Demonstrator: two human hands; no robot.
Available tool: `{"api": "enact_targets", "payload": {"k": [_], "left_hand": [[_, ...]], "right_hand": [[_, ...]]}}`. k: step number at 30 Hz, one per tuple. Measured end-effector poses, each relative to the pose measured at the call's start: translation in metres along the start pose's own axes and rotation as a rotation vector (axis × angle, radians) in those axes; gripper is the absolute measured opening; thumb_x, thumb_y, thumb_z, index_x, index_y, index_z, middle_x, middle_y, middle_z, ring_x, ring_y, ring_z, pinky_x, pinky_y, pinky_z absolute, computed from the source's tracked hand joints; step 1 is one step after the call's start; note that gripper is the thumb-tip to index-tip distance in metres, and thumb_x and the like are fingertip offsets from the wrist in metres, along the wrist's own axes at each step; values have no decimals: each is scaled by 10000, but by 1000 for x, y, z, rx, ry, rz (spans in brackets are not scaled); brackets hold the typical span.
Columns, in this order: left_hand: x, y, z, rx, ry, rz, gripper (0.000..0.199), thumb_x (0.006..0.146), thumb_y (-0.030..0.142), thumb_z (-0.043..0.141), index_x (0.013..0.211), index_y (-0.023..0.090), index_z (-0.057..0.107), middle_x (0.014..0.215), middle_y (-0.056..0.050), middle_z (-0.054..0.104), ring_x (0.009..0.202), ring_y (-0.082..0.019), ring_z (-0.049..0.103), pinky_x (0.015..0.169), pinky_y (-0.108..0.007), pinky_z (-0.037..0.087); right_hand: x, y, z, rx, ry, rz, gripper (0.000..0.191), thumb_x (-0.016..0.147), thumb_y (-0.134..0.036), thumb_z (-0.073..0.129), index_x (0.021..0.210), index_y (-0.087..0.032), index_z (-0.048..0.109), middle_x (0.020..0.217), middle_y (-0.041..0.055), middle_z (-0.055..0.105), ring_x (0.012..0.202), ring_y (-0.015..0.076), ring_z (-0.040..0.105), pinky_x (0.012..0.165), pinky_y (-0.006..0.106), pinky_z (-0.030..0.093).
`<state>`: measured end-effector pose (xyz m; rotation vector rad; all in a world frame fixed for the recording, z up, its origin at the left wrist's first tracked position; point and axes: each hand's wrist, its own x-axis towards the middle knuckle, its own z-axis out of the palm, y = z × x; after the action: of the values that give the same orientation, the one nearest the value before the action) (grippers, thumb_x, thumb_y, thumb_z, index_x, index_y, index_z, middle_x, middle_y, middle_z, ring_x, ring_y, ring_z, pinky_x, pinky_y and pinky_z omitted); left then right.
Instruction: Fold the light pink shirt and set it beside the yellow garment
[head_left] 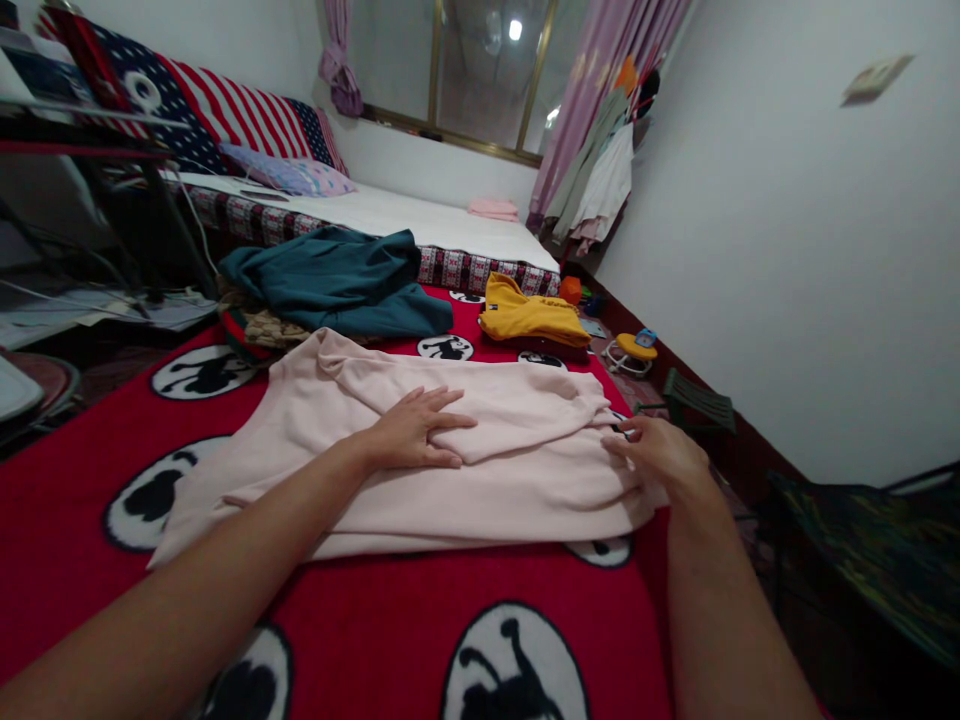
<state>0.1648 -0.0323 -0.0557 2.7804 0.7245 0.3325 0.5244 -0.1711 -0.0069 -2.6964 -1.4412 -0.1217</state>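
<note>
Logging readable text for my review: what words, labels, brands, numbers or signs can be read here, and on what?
No text is readable.
Folded yellow sweatshirt: dark lettering and a small patch, too small and blurred to read.
Pale pink garment: no lettering visible.
Red blanket: black figures in white ovals, no words visible.

In front of you, the plain pale pink top (pixel 517 500) lies spread sideways across the red blanket (pixel 367 640), partly folded: a long layer doubles over its far half, soft wrinkles bunch toward your right, and the near edge runs fairly straight.
</note>
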Motion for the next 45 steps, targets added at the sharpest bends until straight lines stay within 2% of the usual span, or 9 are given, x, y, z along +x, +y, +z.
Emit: {"api": "enact_targets", "payload": {"k": [9,14,17,19,23,32,37,41,45], "left_hand": [[-1,4,1,-33,138,135,451,827,463,654,1232,266,667,1482,-146,435,1331,-316,444,1113,-461,331],[0,11,1,-25,180,185,376,855,336,573,1193,216,684,1423,-143,509,1310,-292,472,1099,-416,360],[4,15,0,-109,228,89,366,931,365,435,1107,203,712,1281,-102,630,1207,-256,555,1051,-363,398],[7,15,-1,-224,276,-45,448,961,424,355,948,174,727,983,-59,716,960,-214,638,891,-291,469],[10,12,0,-436,353,-252,582,944,543,314,626,153,608,558,21,504,581,-135,491,551,-219,369],[12,5,1,-779,407,-289,551,886,600,434,847,123,709,775,-43,661,771,-208,584,650,-243,445],[9,15,-4,-761,322,-249,529,888,580,438,870,133,722,738,-25,645,725,-191,569,587,-222,431],[9,18,-6,-721,344,-202,492,893,544,452,826,129,709,724,-7,632,688,-164,555,572,-209,410],[11,15,-4,-712,418,-203,483,896,539,459,817,133,707,815,-15,679,757,-179,592,657,-222,448]], "right_hand": [[-4,-23,14,-82,28,-264,280,873,-314,541,1056,-314,753,1033,77,731,938,264,633,751,341,436],[-7,-41,21,-106,114,-324,266,866,-396,589,1028,-272,761,1014,110,699,941,270,596,783,355,411],[-7,-46,24,-50,145,-290,258,828,-419,639,995,-267,764,996,98,677,935,261,586,768,340,405],[-6,-47,28,-8,166,-282,206,822,-375,651,951,-268,769,984,83,674,927,249,585,765,331,404],[-4,-51,35,44,226,-361,138,818,-259,624,818,-231,759,927,65,692,894,225,595,761,316,398],[7,-62,26,236,395,-362,155,828,-245,570,844,-225,723,892,36,730,843,211,623,774,312,394],[15,-69,40,196,312,-339,164,799,-196,558,773,-225,718,889,56,706,904,231,600,779,320,401],[11,-67,40,368,522,-279,161,812,-172,520,846,-196,676,922,66,683,919,220,597,829,320,418],[-5,-72,29,526,436,-517,153,861,-215,510,804,-196,651,841,48,670,827,186,602,793,292,437]]}}
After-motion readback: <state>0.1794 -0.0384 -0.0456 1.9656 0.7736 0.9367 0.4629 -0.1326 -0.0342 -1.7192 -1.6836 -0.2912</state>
